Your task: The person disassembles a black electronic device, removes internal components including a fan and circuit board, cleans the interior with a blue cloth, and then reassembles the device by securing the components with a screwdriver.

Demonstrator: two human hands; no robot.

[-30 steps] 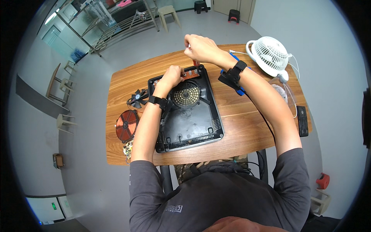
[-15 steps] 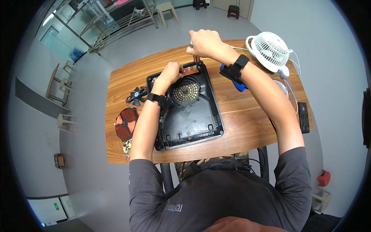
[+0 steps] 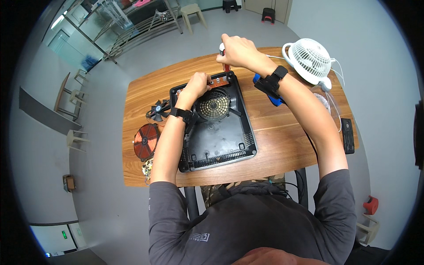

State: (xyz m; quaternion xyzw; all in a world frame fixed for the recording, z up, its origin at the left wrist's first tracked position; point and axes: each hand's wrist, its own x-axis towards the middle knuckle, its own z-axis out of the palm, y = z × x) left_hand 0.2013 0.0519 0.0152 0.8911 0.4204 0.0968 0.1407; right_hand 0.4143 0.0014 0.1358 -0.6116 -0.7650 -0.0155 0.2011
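A black induction cooker housing (image 3: pixel 221 143) lies open on the table, with a round fan grille (image 3: pixel 213 106) in its far half. Along its far edge runs a narrow orange-brown circuit board (image 3: pixel 217 82) with small metal parts. My left hand (image 3: pixel 197 85) is closed at this board, fingers bent against it; their tips are partly hidden. My right hand (image 3: pixel 240 52) grips a screwdriver (image 3: pixel 227 68) with a red shaft end and a pale handle top, upright over the board's right end at the housing's far right corner. Its tip is too small to make out.
Left of the housing lie a black fan (image 3: pixel 158 110), a copper coil disc (image 3: pixel 146 141) and a small bundle of wires (image 3: pixel 147 168). On the right are a white desk fan (image 3: pixel 309 59), a blue object (image 3: pixel 274 98) partly behind my wrist, and a black oblong object (image 3: pixel 348 136).
My right hand has turned on the screwdriver, its fingers shifting so that the pale handle top now shows. My left hand stays at the circuit board. The whole view has shifted slightly.
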